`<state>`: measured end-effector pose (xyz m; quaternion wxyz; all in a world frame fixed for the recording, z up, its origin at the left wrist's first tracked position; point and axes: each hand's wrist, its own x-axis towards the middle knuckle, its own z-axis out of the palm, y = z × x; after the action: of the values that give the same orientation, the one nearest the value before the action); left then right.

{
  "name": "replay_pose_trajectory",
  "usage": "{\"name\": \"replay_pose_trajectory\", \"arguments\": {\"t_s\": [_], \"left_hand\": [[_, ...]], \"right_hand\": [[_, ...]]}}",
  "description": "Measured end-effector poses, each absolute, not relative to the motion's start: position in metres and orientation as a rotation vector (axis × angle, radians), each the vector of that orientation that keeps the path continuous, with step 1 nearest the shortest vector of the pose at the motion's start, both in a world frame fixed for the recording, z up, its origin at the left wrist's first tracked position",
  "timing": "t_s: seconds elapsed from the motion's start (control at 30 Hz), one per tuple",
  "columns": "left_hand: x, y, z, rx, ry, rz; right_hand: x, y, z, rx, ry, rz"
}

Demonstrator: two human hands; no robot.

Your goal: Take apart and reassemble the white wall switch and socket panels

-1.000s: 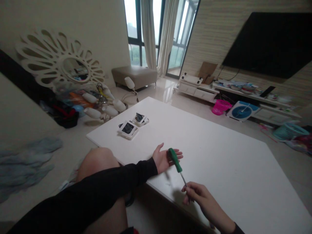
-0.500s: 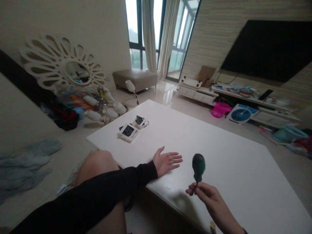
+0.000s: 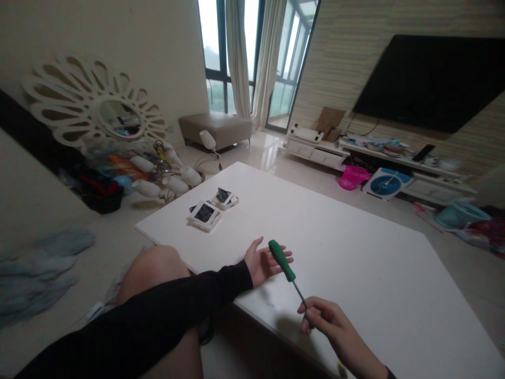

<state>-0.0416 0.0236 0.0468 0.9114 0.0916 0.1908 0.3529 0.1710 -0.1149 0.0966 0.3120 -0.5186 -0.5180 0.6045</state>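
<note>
A screwdriver (image 3: 282, 261) with a green handle and a thin metal shaft is held by the shaft in my right hand (image 3: 325, 319), over the near edge of the white table (image 3: 331, 231). Its handle points up and to the left. My left hand (image 3: 262, 265) is open, palm turned up and fingers spread, just behind the handle; whether the two touch I cannot tell. Farther back on the table's left side lie two white square boxes, a nearer one (image 3: 204, 215) and a farther one (image 3: 225, 198), with dark pieces in or on them.
A small yellow and dark object (image 3: 342, 369) shows at the bottom edge by my right wrist. Left of the table stands a lamp with several white shades (image 3: 176, 184). Beyond it are a bench (image 3: 215, 130), a pink basket (image 3: 354, 178) and a low cabinet (image 3: 303, 148).
The screwdriver has tilted left, so its handle has swung from upright toward my left hand. My left hand stays open in nearly the same place. The view has shifted slightly.
</note>
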Motion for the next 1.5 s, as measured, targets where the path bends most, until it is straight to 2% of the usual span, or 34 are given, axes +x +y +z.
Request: {"name": "replay_pose_trajectory", "arguments": {"t_s": [0.2, 0.6, 0.83, 1.03, 1.5], "left_hand": [[-0.044, 0.025, 0.047, 0.198, 0.339, 0.698], [-0.04, 0.021, 0.052, 0.202, 0.467, 0.719], [-0.042, 0.024, 0.051, 0.194, 0.333, 0.712], [-0.042, 0.024, 0.053, 0.186, 0.37, 0.743], [-0.043, 0.024, 0.056, 0.18, 0.376, 0.731]], "right_hand": [[0.18, -0.112, 0.1, -1.382, -1.342, 1.369], [0.168, -0.112, 0.086, -1.388, -1.357, 1.615], [0.179, -0.11, 0.096, -1.362, -1.305, 1.461], [0.167, -0.113, 0.08, -1.386, -1.342, 1.672], [0.178, -0.107, 0.091, -1.371, -1.289, 1.51]]}}
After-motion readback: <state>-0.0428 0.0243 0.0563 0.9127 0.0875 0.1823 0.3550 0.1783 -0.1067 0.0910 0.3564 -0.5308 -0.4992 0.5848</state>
